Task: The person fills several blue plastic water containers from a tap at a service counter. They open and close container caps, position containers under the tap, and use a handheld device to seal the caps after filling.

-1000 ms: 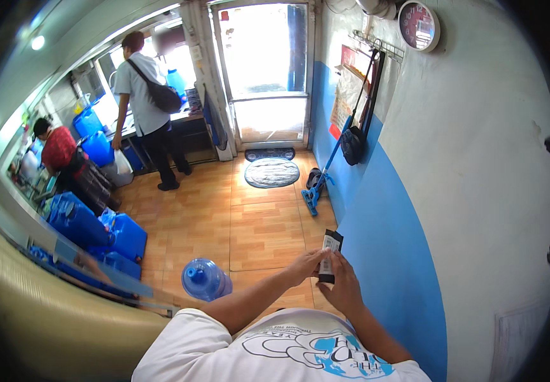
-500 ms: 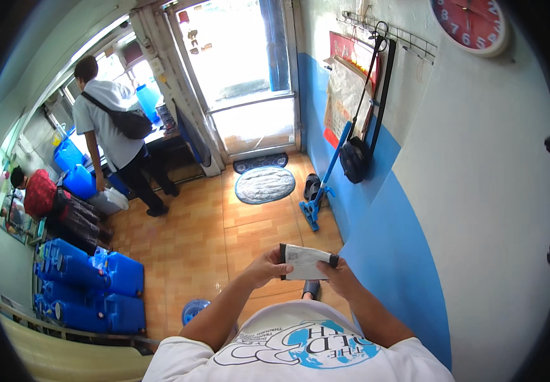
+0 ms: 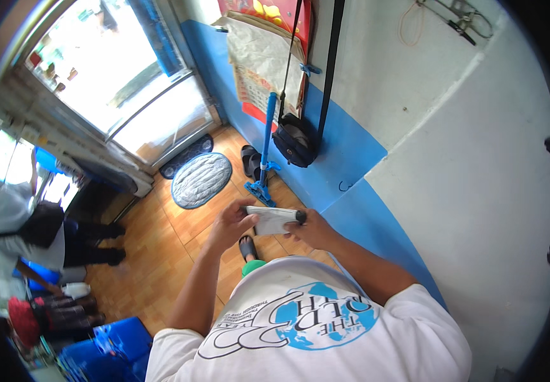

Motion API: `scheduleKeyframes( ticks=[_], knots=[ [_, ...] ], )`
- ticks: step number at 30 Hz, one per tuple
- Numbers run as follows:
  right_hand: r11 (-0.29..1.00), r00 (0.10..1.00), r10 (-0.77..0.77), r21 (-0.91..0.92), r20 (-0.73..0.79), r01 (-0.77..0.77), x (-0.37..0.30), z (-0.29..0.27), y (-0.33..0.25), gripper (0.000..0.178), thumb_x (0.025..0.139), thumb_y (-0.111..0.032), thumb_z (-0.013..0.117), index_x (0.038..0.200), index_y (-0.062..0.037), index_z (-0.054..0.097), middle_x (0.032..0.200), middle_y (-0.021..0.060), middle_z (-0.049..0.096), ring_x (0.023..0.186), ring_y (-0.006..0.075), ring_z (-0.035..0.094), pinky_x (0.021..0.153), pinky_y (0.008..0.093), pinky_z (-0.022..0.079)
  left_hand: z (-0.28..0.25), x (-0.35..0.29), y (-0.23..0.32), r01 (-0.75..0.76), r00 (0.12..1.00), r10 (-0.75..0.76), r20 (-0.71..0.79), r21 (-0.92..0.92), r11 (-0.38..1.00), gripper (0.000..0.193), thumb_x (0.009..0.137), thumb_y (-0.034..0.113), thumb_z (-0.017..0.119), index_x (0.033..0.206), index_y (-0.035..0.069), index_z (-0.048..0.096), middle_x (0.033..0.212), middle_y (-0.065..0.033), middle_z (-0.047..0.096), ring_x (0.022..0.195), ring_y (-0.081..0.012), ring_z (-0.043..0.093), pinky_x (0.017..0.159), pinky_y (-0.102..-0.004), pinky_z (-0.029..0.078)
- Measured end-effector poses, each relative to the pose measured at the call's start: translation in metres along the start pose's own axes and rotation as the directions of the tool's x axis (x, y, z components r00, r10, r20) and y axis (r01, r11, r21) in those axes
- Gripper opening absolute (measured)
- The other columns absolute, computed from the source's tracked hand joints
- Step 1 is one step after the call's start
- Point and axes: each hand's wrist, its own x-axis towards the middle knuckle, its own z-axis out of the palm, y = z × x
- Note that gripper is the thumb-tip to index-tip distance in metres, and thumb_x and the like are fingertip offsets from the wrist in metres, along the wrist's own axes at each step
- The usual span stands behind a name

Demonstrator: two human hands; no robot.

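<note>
A white, flat, booklet-like thing with black ends [image 3: 271, 221] is held level in front of my chest, above the tiled floor. My left hand [image 3: 229, 226] closes on its left end, the thumb lying over the white face. On the opposite end, my right hand [image 3: 315, 229] grips it by the dark corner. What the white face carries is too faint to make out.
Ahead are an oval grey mat [image 3: 201, 181], dark slippers [image 3: 250, 162] and a blue mop [image 3: 264, 181] against the wall. A black bag [image 3: 295, 141] hangs beside papers [image 3: 265, 60]. At left are two people, one in a light shirt [image 3: 7, 213], and blue containers [image 3: 119, 337].
My view has turned right, so the door, mat and people shift left and tilt. Both hands keep hold of the booklet-like thing.
</note>
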Motion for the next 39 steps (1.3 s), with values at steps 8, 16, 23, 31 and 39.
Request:
scheduleKeyframes(
  ticks=[8, 16, 23, 31, 39],
  knots=[
    [0.992, 0.767, 0.016, -0.089, -0.642, -0.095, -0.004, -0.020, 0.021, 0.023, 0.089, -0.005, 0.060, 0.112, -0.0002, 0.063, 0.082, 0.0061, 0.065, 0.072, 0.0105, 0.061, 0.067, 0.0266, 0.050, 0.000, 0.203, 0.025, -0.633, 0.774, 0.388, 0.500, 0.620, 0.465, 0.061, 0.076, 0.034, 0.076, 0.127, 0.007, 0.055, 0.129, -0.0155, 0.056, 0.122, -0.0329, 0.053, 0.104, -0.0421, 0.040],
    [0.951, 0.508, -0.074, -0.215, -0.858, -0.224, 0.022, 0.009, -0.041, 0.022, 0.091, -0.005, 0.058, 0.112, -0.0014, 0.062, 0.079, 0.0054, 0.063, 0.070, 0.0107, 0.059, 0.064, 0.0264, 0.047, 0.022, 0.306, 0.007, -0.724, 0.638, -0.076, 0.767, 0.630, 0.282, 0.075, 0.053, 0.031, 0.087, 0.121, 0.012, 0.059, 0.121, -0.0154, 0.061, 0.112, -0.0317, 0.059, 0.096, -0.0413, 0.046],
    [0.949, 0.382, -0.082, -0.189, -0.921, -0.253, 0.055, 0.023, -0.053, 0.022, 0.089, -0.005, 0.058, 0.110, -0.0072, 0.062, 0.074, 0.0161, 0.062, 0.061, 0.0256, 0.061, 0.060, 0.0315, 0.048, 0.001, 0.294, -0.048, -0.861, 0.496, 0.235, 0.836, 0.439, 0.258, 0.050, 0.063, 0.020, 0.078, 0.110, 0.012, 0.066, 0.110, -0.0148, 0.065, 0.109, -0.0331, 0.059, 0.094, -0.0461, 0.045],
    [0.649, 0.614, -0.294, -0.625, -0.732, -0.434, 0.132, -0.002, -0.068, 0.027, 0.079, -0.004, 0.061, 0.106, -0.0087, 0.061, 0.087, 0.0147, 0.067, 0.079, 0.0353, 0.065, 0.069, 0.0438, 0.052, 0.000, 0.267, -0.056, -0.858, 0.510, 0.170, 0.843, 0.485, 0.169, 0.036, 0.076, 0.012, 0.062, 0.112, 0.013, 0.065, 0.107, -0.0121, 0.065, 0.104, -0.0293, 0.062, 0.092, -0.0456, 0.045],
    [0.576, 0.605, -0.147, -0.565, -0.782, -0.591, 0.158, -0.037, -0.061, 0.028, 0.082, -0.007, 0.062, 0.110, -0.0102, 0.064, 0.095, 0.0164, 0.069, 0.087, 0.0377, 0.065, 0.074, 0.0454, 0.053, -0.040, 0.276, -0.031, -0.893, 0.439, 0.472, 0.765, 0.317, 0.318, 0.032, 0.069, 0.010, 0.066, 0.101, 0.012, 0.062, 0.100, -0.0090, 0.059, 0.100, -0.0285, 0.057, 0.084, -0.0403, 0.046]
  ],
)
